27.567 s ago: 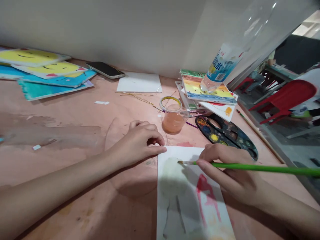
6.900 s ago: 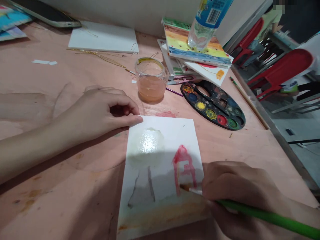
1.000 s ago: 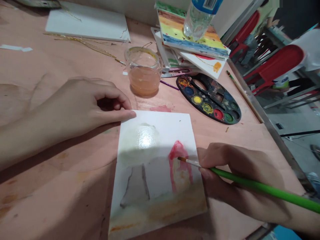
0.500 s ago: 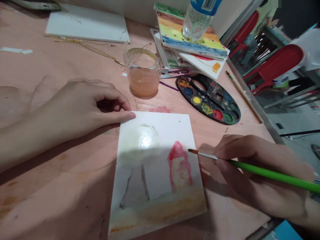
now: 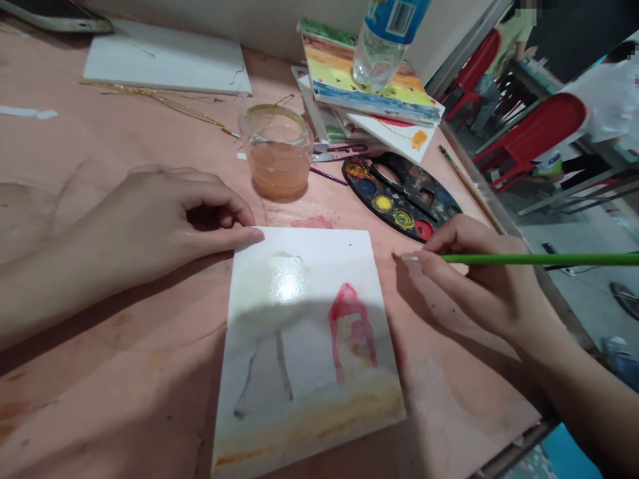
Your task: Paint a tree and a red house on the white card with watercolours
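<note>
Right hand (image 5: 482, 283) pinches the light green-handled paintbrush (image 5: 542, 259) near the ferrule; left hand (image 5: 160, 223) rests unclamped at the upper-left corner of the thin, stiffish painted card (image 5: 329, 263), glossy-wet at upper left, safest held by its dry edges.

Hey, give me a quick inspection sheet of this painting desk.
Surface: peach-stained wooden tabletop, old paint marks.
Job's things: watercolour painting on white card, glossy wet patch upper left; green-handled paintbrush.
Clutter: glass jar of pinkish water, paint palette, stacked painted cards under a plastic bottle, gold wire.
Grippers: left hand rests at the card's top-left corner; right hand holds the brush, tip just off the card's right edge.
Cables: nothing seen.
Surroundings: red plastic chairs, a person in white beyond.
</note>
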Available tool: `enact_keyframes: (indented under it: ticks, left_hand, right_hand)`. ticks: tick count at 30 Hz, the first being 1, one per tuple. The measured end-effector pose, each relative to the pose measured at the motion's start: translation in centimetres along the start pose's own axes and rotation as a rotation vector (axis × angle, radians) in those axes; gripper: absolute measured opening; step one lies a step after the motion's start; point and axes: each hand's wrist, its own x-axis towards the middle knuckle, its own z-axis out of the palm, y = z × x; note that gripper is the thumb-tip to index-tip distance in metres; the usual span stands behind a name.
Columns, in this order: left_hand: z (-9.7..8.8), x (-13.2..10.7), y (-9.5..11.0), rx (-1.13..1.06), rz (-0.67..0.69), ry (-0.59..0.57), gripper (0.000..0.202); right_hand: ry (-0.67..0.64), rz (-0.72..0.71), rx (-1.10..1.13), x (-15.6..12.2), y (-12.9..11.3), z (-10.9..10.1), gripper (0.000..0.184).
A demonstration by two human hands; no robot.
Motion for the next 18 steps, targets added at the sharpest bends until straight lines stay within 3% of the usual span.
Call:
enact_keyframes:
  ticks: [6,8,11,15,18]
  left_hand:
    - [0.0,0.0,0.0,-0.013,0.032,0.012,0.053]
    - [0.1,0.1,-0.1,-0.012,0.039,0.019,0.052]
    - [0.2,0.0,-0.2,-0.025,0.033,0.027,0.051]
    - [0.2,-0.1,-0.1,-0.038,-0.003,0.010,0.050]
    - [0.1,-0.1,-0.1,-0.036,-0.014,0.015,0.050]
  right_hand:
    - [-0.078,-0.010,-0.035,-1.0,-1.3,-0.9,0.019]
    - [-0.162,-0.045,-0.044,-1.0,-1.3,-1.1,0.017]
    - [-0.178,-0.061,0.105,-0.9,-1.0,-1.2,0.020]
    - [-0.031,0.245,0.512,-1.1,-0.8,-0.6,0.017]
    - [-0.047,0.486,0.771,-0.8,-1.1,0.3,0.020]
